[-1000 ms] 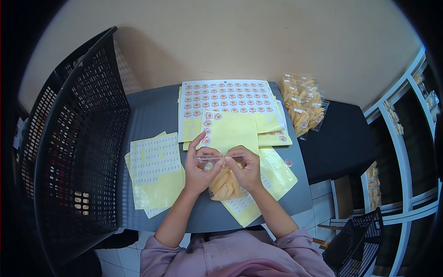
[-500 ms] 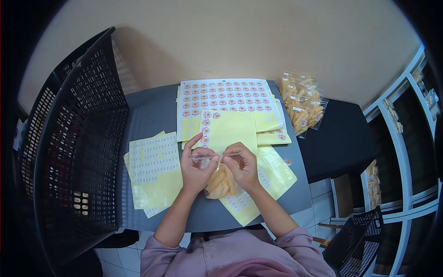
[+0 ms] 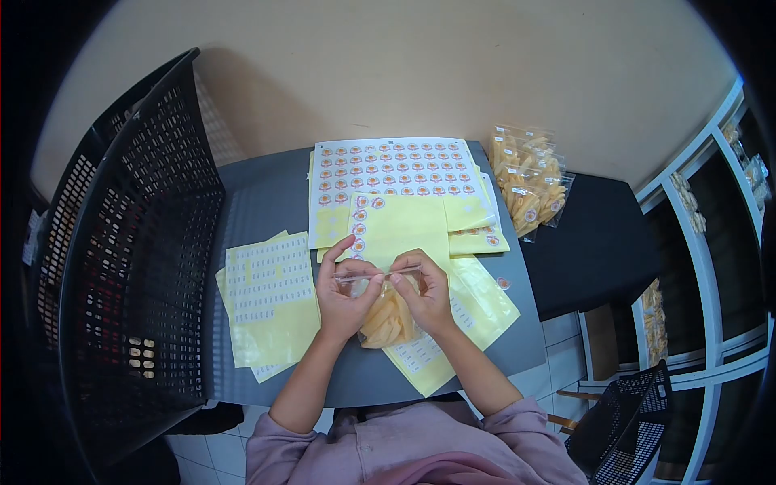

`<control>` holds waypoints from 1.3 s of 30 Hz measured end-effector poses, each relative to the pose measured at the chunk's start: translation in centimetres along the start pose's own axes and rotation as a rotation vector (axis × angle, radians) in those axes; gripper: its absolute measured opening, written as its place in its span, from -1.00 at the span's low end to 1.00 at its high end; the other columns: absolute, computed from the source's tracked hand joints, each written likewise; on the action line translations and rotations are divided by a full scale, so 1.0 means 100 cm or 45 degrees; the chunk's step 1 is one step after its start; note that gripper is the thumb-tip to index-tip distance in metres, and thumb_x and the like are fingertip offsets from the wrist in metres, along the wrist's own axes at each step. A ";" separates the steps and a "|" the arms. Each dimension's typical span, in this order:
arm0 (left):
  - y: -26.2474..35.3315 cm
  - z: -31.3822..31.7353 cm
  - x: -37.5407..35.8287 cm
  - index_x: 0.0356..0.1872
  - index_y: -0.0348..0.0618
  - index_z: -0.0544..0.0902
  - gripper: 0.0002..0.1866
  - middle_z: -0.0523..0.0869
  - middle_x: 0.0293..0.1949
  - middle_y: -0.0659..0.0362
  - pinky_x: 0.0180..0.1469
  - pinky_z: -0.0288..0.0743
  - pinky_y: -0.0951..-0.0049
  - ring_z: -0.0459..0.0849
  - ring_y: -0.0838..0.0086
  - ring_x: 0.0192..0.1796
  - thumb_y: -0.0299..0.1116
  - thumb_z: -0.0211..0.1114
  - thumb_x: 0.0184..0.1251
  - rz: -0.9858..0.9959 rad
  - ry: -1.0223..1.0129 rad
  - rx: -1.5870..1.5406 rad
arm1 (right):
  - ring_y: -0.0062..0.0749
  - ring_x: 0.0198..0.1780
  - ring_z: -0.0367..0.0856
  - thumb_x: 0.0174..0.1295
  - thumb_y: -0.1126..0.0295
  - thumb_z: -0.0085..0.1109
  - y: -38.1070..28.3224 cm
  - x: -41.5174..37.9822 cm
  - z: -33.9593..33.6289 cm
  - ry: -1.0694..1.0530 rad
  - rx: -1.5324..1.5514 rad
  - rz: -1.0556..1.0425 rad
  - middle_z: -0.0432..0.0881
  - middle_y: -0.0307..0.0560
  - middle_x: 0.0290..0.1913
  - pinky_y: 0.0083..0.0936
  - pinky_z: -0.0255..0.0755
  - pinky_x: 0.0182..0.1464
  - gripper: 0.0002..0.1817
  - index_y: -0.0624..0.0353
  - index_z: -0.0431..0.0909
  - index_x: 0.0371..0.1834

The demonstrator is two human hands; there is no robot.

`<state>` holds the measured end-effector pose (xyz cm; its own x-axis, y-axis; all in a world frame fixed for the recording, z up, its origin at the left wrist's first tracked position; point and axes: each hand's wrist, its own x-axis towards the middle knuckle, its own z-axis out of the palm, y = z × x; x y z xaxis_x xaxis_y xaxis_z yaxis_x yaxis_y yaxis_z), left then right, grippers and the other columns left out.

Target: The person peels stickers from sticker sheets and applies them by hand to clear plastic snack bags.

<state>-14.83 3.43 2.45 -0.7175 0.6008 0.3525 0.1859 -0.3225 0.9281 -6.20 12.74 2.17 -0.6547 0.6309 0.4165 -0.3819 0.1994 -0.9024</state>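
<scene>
A clear plastic bag of yellow chips [image 3: 386,323] hangs between my hands, its top edge toward the wall. My left hand [image 3: 349,284] pinches that edge on the left, thumb against fingers, with the index finger stretched upward. On the right, my right hand [image 3: 422,289] pinches the same edge, its thumb close to the other thumb. The chips lie in the lower part of the bag. Just beyond my hands is a yellow backing sheet [image 3: 404,230] with a few round stickers left along its side. A full sheet of round stickers [image 3: 396,166] lies behind it.
Sheets of small labels [image 3: 271,283] lie on the left, and another label sheet [image 3: 485,307] on the right. A tall black basket [image 3: 145,242] stands at the left. Filled chip bags [image 3: 529,182] are piled at the back right, near a black-covered table [image 3: 594,242].
My thumbs and fingers have shifted slightly along the bag's top edge, which now looks flatter and more pressed together. The bag stays in nearly the same place.
</scene>
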 end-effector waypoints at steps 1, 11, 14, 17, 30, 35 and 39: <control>0.000 0.000 0.000 0.14 -0.30 0.21 -0.34 0.58 -0.45 0.24 -0.19 0.39 0.65 0.54 0.65 -0.33 -0.65 0.25 -0.08 0.007 0.005 -0.004 | -0.56 -0.34 0.51 0.07 0.57 0.07 0.002 0.000 -0.001 0.001 -0.001 -0.001 0.49 -0.15 -0.41 -0.63 0.38 -0.22 -0.95 0.30 0.43 -0.40; 0.003 0.000 0.002 0.13 -0.30 0.21 -0.37 0.57 -0.47 0.24 -0.20 0.37 0.67 0.53 0.66 -0.34 -0.63 0.24 -0.06 -0.067 0.030 -0.059 | -0.51 -0.37 0.53 0.07 0.51 0.09 -0.004 0.001 -0.008 -0.030 -0.094 0.078 0.55 -0.07 -0.46 -0.61 0.38 -0.25 -0.90 0.35 0.51 -0.44; 0.001 0.000 0.003 0.12 -0.30 0.22 -0.38 0.57 -0.47 0.24 -0.20 0.37 0.67 0.52 0.66 -0.35 -0.63 0.23 -0.05 -0.031 0.029 -0.057 | -0.49 -0.38 0.53 0.10 0.48 0.05 -0.004 0.003 -0.009 -0.045 -0.135 0.068 0.56 -0.06 -0.46 -0.61 0.38 -0.26 -0.87 0.36 0.53 -0.43; 0.001 -0.001 0.003 0.11 -0.30 0.22 -0.39 0.57 -0.46 0.23 -0.21 0.37 0.68 0.52 0.66 -0.35 -0.64 0.23 -0.05 -0.034 0.027 -0.052 | -0.47 -0.37 0.54 0.14 0.46 0.01 -0.005 0.003 -0.009 -0.060 -0.137 0.046 0.57 -0.05 -0.45 -0.60 0.38 -0.26 -0.83 0.37 0.53 -0.42; 0.001 -0.005 0.006 0.19 -0.29 0.12 -0.33 0.61 -0.39 0.14 -0.18 0.45 0.59 0.58 0.58 -0.24 -0.65 0.19 0.01 -0.100 -0.025 -0.088 | -0.47 -0.33 0.52 0.24 0.41 -0.16 -0.002 0.005 -0.014 -0.054 -0.023 0.127 0.56 -0.05 -0.41 -0.55 0.37 -0.19 -0.74 0.39 0.51 -0.34; -0.005 -0.011 0.011 0.23 -0.28 0.06 -0.33 0.60 -0.39 0.14 -0.14 0.45 0.55 0.57 0.57 -0.24 -0.64 0.14 0.06 0.001 0.010 -0.309 | -0.53 -0.34 0.49 0.26 0.41 -0.19 -0.003 0.007 -0.019 -0.027 0.046 0.190 0.57 -0.09 -0.38 -0.59 0.35 -0.23 -0.73 0.37 0.51 -0.31; -0.009 -0.016 0.012 0.21 -0.28 0.05 -0.34 0.56 -0.43 0.20 -0.11 0.41 0.58 0.55 0.60 -0.28 -0.63 0.13 0.07 0.018 0.085 -0.134 | -0.56 -0.34 0.48 0.22 0.44 -0.15 -0.005 0.007 -0.019 -0.004 0.066 0.227 0.57 -0.10 -0.38 -0.64 0.32 -0.24 -0.76 0.35 0.53 -0.34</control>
<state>-16.96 3.25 1.89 -0.7589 0.5469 0.3535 0.1275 -0.4076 0.9042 -5.24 14.55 2.73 -0.7169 0.6504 0.2511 -0.2928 0.0460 -0.9551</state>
